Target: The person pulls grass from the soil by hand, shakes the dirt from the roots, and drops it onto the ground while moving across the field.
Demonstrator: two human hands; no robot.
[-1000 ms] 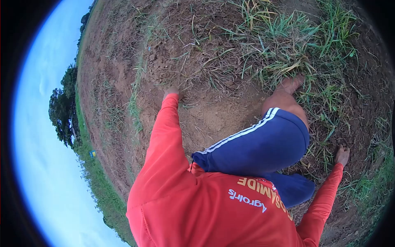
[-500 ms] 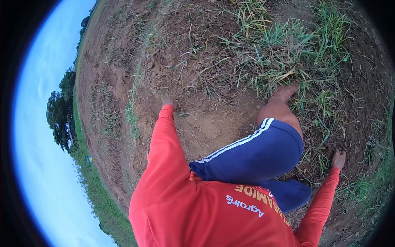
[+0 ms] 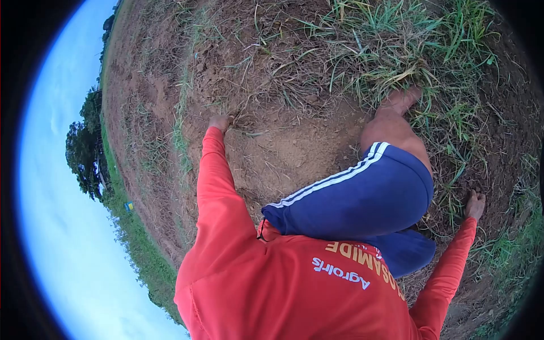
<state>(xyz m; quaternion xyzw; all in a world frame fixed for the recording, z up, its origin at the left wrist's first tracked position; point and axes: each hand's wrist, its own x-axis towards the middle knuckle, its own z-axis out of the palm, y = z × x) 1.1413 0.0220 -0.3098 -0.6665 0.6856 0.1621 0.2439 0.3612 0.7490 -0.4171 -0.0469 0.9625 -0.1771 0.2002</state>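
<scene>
Left hand (image 3: 221, 122) down at the soil, out past the left side of the blue shorts (image 3: 357, 198), dry stalks (image 3: 243, 107) just beside its fingers; right hand (image 3: 475, 205) low at the soil off the right side of the shorts, beside green grass (image 3: 450, 136); arms spread wide either side of the bent leg, probably for balance in a low posture; grip of both hands too small to read, could not tell whether spread, pressed together or pinching anything; the grass grew ahead of the shorts and down their right side, around the bare foot (image 3: 403, 99); surface was open ground, brown bare soil (image 3: 300, 150) just ahead of the shorts, straw-littered farther out; beyond the shorts, far left, a green verge (image 3: 133, 243), dark trees (image 3: 85, 150) and pale sky (image 3: 56, 226).
</scene>
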